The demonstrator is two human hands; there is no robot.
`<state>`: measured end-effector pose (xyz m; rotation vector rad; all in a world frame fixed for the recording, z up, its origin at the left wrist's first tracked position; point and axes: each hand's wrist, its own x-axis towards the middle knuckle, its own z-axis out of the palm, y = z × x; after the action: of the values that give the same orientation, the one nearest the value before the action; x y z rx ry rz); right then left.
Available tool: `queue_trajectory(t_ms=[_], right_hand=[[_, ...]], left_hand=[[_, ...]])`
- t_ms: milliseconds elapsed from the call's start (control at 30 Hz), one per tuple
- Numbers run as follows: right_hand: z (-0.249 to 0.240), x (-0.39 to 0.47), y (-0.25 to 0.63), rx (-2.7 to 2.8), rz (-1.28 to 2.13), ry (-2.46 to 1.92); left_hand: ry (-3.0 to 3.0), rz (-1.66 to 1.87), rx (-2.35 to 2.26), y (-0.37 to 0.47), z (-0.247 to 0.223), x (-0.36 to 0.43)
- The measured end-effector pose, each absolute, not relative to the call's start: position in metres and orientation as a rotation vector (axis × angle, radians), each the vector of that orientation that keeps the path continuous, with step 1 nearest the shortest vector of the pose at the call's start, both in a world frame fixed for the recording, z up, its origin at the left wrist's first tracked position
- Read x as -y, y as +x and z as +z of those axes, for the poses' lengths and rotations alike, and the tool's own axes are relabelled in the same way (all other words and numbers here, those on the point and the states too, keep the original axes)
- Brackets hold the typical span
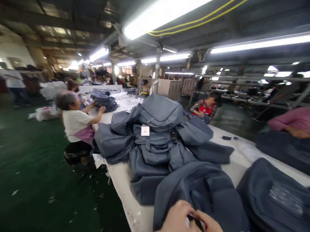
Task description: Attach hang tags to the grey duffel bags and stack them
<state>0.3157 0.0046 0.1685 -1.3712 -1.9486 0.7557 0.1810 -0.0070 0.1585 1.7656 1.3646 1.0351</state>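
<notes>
At the bottom of the view my left hand (179, 219) and my right hand (210, 226) are close together, fingers closed on a small flat black piece with a white edge (197, 222). Its exact kind does not show. Directly behind them lies a dark blue-grey bag (203, 183) with a handle, near the table's front. Beyond it is a heap of similar bags (160, 112). A white tag (145, 130) and a black tag (174, 136) hang on the heap. Part of my right hand is cut off by the lower edge.
The long white table (129, 203) runs away from me. Another bag with a clear plastic packet (286, 198) lies at the right. A co-worker in a pink sleeve (302, 120) handles dark fabric there. A person in a white shirt (76, 122) sits along the left edge.
</notes>
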Motion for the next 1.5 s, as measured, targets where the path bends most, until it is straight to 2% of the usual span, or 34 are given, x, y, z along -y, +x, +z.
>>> queue_trajectory(t_ms=[167, 367, 433, 633, 833, 1100, 1267, 1433, 1500], right_hand=[[0.210, -0.011, 0.291, 2.070, 0.649, -1.356], [0.231, -0.021, 0.261, 2.008, 0.578, -1.305], [0.232, -0.020, 0.260, 1.969, 0.691, -1.272], [0.231, -0.027, 0.269, 1.629, 1.497, -0.965], [0.217, -0.038, 0.267, 1.430, 1.425, -1.173], [0.228, -0.041, 0.288, 1.345, 1.549, -1.078], [0.218, -0.043, 0.304, 1.419, 1.316, -1.247], [0.217, -0.045, 0.324, 1.669, 0.524, -1.412], [0.219, -0.046, 0.332, 1.602, 0.361, -1.443]], left_hand=[[1.687, 1.121, -1.291, 0.135, 0.211, -0.008], [1.777, 1.167, -1.249, 0.115, 0.207, -0.024], [1.749, 1.235, -1.312, 0.113, 0.201, -0.022], [1.864, 1.294, -1.318, 0.097, 0.202, -0.022], [1.983, 1.230, -1.277, 0.090, 0.204, -0.036], [2.001, 1.126, -1.170, 0.102, 0.207, -0.059], [2.061, 1.065, -1.087, 0.118, 0.203, -0.074], [2.058, 0.846, -1.081, 0.128, 0.198, -0.079], [1.999, 0.782, -1.053, 0.130, 0.197, -0.077]])
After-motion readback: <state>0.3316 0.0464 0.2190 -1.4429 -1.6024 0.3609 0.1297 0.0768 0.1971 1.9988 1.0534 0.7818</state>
